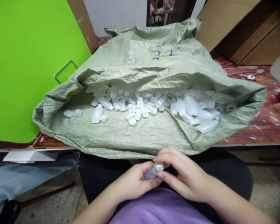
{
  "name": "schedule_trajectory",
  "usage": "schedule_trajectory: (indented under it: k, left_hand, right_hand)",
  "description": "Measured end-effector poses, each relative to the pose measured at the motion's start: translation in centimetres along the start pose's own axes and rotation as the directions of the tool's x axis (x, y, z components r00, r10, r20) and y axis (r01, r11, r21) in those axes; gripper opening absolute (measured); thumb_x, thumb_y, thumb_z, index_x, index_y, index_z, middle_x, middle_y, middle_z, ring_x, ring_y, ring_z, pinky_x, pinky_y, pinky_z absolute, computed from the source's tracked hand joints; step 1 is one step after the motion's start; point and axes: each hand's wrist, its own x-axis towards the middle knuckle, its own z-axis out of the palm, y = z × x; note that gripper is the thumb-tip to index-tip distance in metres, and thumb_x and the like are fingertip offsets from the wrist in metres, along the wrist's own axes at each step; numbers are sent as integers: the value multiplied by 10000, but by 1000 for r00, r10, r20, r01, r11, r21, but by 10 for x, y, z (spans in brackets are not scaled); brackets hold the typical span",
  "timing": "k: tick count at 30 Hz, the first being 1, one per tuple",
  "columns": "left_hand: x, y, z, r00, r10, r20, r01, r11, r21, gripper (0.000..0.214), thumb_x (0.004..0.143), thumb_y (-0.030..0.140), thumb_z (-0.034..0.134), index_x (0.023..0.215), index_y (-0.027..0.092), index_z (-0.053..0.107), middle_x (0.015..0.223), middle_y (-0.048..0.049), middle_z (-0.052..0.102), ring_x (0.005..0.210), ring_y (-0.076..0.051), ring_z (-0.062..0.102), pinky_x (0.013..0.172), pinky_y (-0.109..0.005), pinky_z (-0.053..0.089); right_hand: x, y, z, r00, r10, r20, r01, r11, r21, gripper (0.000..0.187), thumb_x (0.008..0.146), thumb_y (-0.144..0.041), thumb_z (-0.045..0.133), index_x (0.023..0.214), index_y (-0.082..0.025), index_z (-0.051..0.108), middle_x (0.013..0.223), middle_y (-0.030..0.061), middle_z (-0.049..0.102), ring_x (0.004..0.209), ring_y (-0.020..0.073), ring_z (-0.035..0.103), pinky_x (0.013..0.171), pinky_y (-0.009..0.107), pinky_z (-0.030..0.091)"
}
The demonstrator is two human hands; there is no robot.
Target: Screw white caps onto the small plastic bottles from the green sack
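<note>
Left hand (133,182) curled around a small translucent bottle (151,172), gripping its body. Right hand (186,177) pinches the bottle's cap end, fingers (171,155) bent over it. Both hands touch, low over the lap, just below the near edge of the green woven sack (135,137). Loose bottles and caps (140,109) lie inside the sack's open mouth.

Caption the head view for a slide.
Left hand and right hand grip a small translucent plastic bottle below an open green woven sack of similar bottles and caps.
</note>
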Motion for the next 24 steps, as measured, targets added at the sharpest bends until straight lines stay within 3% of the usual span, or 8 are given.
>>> schedule_trajectory:
  k: [4,8,14,17,19,21,22,24]
  left_hand:
    - [2,3,7,996,11,92,-1,994,-107,236,783,326,601,969,182,625,839,-7,593,752,-137,519,721,-234,400]
    - [6,-5,2,971,-56,232,111,966,-235,311,699,348,701,947,168,645,755,19,561,651,-90,471,651,-206,377]
    - [16,-15,-13,821,-197,536,335,926,-173,352,643,419,736,842,135,677,503,65,440,442,-45,347,437,-182,260]
    - [18,-13,-12,854,-260,451,325,943,-72,315,649,382,727,848,146,664,534,62,460,451,-48,359,436,-179,270]
    - [18,-10,-9,893,-293,340,287,955,71,295,658,354,704,871,156,651,592,52,498,487,-59,394,464,-182,306]
    - [18,-8,-7,916,-331,229,281,933,225,282,667,355,668,870,162,637,612,49,515,502,-73,413,471,-189,317]
    - [18,-8,-6,925,-340,167,281,912,300,269,673,362,647,854,163,632,612,48,520,509,-82,422,470,-192,313]
    - [18,-9,-5,944,-328,46,278,860,428,237,684,369,606,806,167,625,625,39,543,538,-101,454,473,-196,308]
  right_hand:
    - [-25,7,15,999,41,-2,-40,993,113,379,865,-172,477,1241,-199,445,1008,77,577,910,155,569,785,285,498]
    - [-32,11,12,995,102,7,-100,949,300,262,853,-175,532,1112,-216,543,963,56,612,890,145,588,786,269,493]
    - [-32,15,4,985,0,171,-35,978,206,259,880,-172,503,1127,-211,571,1094,75,631,973,140,587,834,246,465]
    - [-33,19,12,947,244,209,-267,960,89,192,862,-319,536,944,-178,638,820,43,677,728,138,615,651,225,469]
    - [-35,22,21,867,442,232,-463,886,41,347,889,-413,452,728,-169,638,604,7,618,551,118,562,528,218,419]
    - [-39,25,29,804,540,251,-560,828,13,495,930,-437,321,625,-170,603,546,4,579,512,117,538,506,227,397]
    - [-41,27,32,799,551,240,-568,823,3,471,924,-448,329,675,-170,616,591,12,598,546,129,554,530,236,411]
    - [-45,31,35,841,510,182,-519,855,5,321,876,-441,452,929,-173,620,815,53,647,729,169,599,655,270,457]
